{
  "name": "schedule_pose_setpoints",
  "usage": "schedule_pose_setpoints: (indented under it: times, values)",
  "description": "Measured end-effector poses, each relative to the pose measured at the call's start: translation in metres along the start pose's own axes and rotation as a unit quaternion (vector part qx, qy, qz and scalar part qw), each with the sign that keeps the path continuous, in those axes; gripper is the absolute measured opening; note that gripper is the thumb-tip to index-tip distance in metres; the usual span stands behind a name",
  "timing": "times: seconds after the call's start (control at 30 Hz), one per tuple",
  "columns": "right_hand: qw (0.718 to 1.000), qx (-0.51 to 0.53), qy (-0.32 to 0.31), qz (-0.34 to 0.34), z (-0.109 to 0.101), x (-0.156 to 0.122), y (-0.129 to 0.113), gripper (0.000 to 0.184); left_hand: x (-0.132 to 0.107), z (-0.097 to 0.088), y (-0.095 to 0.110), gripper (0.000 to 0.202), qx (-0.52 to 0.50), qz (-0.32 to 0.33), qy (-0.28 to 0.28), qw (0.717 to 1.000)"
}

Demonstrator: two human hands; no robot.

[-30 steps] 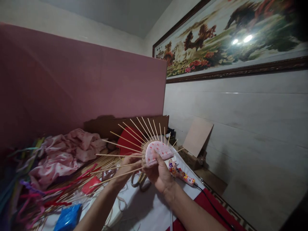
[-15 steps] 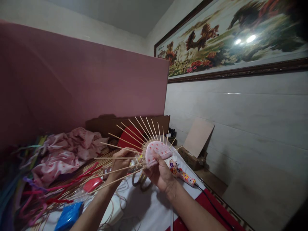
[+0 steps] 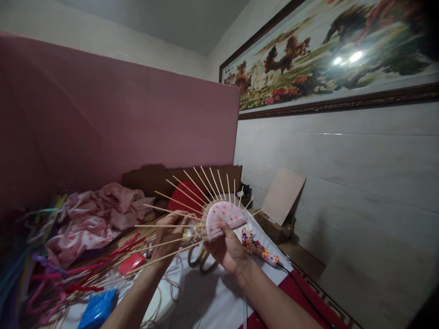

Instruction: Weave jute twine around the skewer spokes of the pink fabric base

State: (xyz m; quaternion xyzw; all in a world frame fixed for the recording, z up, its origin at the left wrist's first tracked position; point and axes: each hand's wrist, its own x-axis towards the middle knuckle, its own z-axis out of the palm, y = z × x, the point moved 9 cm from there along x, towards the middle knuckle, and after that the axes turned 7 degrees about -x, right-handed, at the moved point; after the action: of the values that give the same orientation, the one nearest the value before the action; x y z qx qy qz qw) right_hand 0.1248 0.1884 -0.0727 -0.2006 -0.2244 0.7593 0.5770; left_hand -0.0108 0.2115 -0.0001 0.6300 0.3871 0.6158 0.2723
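Note:
My right hand (image 3: 229, 249) is closed on a small basket base (image 3: 222, 218), a pink dotted fabric disc ringed with woven cord, held up on edge. Several thin wooden sticks (image 3: 178, 201) fan out from its rim to the left and upward. My left hand (image 3: 169, 235) reaches in among the lower sticks, fingers curled behind them close to the woven rim; what they pinch is hidden.
A flowered glue gun (image 3: 259, 249) with a black cord lies on the white cloth (image 3: 209, 297) below. Pink fabric (image 3: 96, 219), coloured strips (image 3: 41, 278), a blue packet (image 3: 98, 308) and loose sticks crowd the left. A cardboard sheet (image 3: 283, 194) leans on the right wall.
The basket base stays in my right hand, barely shifted. My left hand has drawn slightly left and lower among the sticks.

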Motion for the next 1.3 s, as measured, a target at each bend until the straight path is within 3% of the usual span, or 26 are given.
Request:
schedule_pose_setpoints:
  times: [0.23, 0.33, 0.5, 0.73, 0.9, 1.0, 1.13, 1.3]
  values:
    - [1.0, 0.008, 0.01, -0.021, -0.008, 0.006, -0.009, 0.021, 0.01, -0.007, 0.016, 0.01, 0.088, 0.096, -0.062, 0.99]
    - [0.999, 0.002, 0.023, -0.025, -0.013, 0.008, -0.01, 0.02, 0.015, -0.016, 0.016, 0.011, 0.111, 0.112, -0.052, 0.986]
    - [0.999, -0.006, 0.023, -0.028, -0.011, 0.006, -0.012, 0.02, 0.018, -0.025, 0.009, 0.011, 0.046, 0.07, -0.025, 0.996]
    - [0.999, 0.002, 0.025, -0.046, -0.012, 0.006, -0.014, 0.017, 0.018, -0.024, -0.008, 0.017, -0.032, 0.002, -0.039, 0.999]
    - [0.997, 0.009, 0.02, -0.071, -0.016, 0.01, -0.018, 0.017, 0.021, -0.03, 0.012, 0.014, -0.013, 0.046, -0.079, 0.996]
    - [0.996, 0.004, 0.037, -0.083, -0.02, 0.012, -0.02, 0.021, 0.024, -0.036, 0.015, 0.017, -0.029, -0.004, -0.123, 0.992]
    - [0.994, 0.004, 0.061, -0.085, -0.023, 0.011, -0.019, 0.02, 0.025, -0.048, 0.016, 0.014, -0.025, -0.065, -0.122, 0.99]
    - [0.997, -0.001, 0.048, -0.065, -0.019, 0.011, -0.015, 0.017, 0.026, -0.056, 0.027, 0.013, 0.035, -0.036, -0.127, 0.991]
